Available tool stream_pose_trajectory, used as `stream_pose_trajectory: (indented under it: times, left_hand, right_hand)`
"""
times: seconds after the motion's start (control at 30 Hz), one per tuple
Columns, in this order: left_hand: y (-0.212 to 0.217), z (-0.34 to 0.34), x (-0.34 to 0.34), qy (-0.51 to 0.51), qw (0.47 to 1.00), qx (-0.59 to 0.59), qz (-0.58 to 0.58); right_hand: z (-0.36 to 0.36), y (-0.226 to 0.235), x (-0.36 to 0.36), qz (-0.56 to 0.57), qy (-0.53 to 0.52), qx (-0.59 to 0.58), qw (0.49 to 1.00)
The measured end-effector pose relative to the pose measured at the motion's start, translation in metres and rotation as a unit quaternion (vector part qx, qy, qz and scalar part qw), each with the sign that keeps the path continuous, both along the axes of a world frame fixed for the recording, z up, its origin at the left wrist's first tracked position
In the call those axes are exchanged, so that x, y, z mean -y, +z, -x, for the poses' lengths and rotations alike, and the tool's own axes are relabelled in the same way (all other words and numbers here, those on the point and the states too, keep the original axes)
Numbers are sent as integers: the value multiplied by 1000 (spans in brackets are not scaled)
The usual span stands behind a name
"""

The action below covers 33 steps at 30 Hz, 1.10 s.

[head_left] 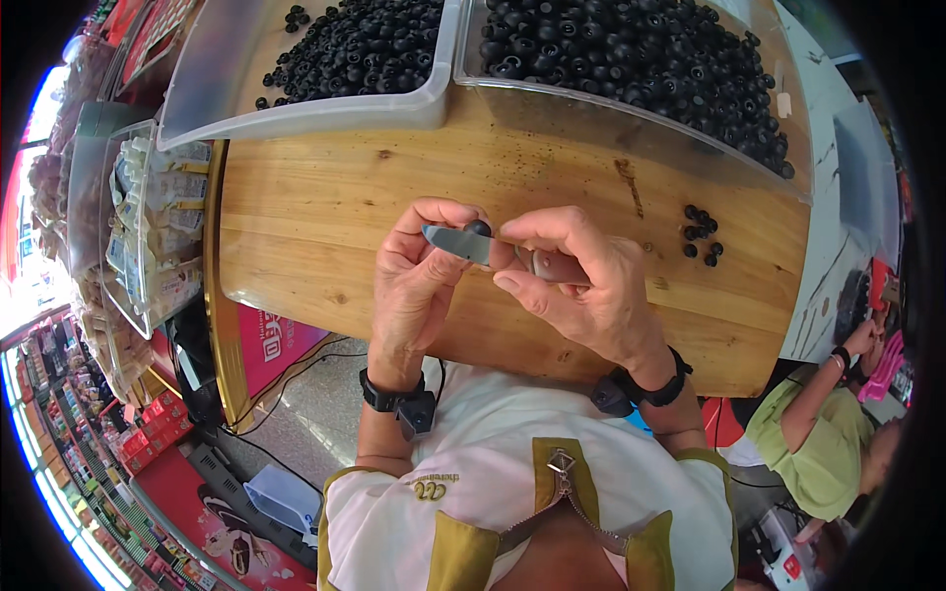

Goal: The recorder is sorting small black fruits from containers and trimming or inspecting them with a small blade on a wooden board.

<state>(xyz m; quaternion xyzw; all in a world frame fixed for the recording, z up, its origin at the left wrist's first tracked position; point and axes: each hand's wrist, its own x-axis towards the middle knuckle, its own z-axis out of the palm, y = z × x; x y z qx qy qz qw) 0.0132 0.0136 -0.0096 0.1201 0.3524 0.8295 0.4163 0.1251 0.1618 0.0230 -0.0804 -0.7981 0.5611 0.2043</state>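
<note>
Above the near part of the wooden table, my two hands meet. My left hand (419, 261) pinches a small round black piece (478, 228) between its fingers. My right hand (591, 276) is closed around the handle of a short-bladed knife (458, 242). The blade points left, against or just in front of the black piece and over the left fingertips; whether it cuts in cannot be made out. Part of the handle is hidden by the right fingers. Several similar black pieces (701, 231) lie loose on the table to the right.
Two clear plastic bins, one at the far left (414, 116) and one at the far right (631, 116), hold heaps of black pieces. A bin of packets (158, 222) stands left of the wooden table (315, 217). Another person in green (823, 433) is at the right. Cables cross the floor.
</note>
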Motion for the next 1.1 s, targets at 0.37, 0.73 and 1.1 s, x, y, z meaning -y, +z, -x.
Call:
stream_pose_trajectory:
  times: [0.37, 0.73, 1.1]
  left_hand:
    - [-2, 2, 5, 27, 998, -45, 16]
    - [11, 9, 12, 24, 999, -15, 15]
    - [91, 94, -29, 284, 782, -525, 181]
  right_hand:
    - [1, 1, -1, 24, 40, 0, 999]
    - [1, 11, -6, 56, 11, 46, 997]
    - [-4, 10, -12, 7, -59, -42, 997]
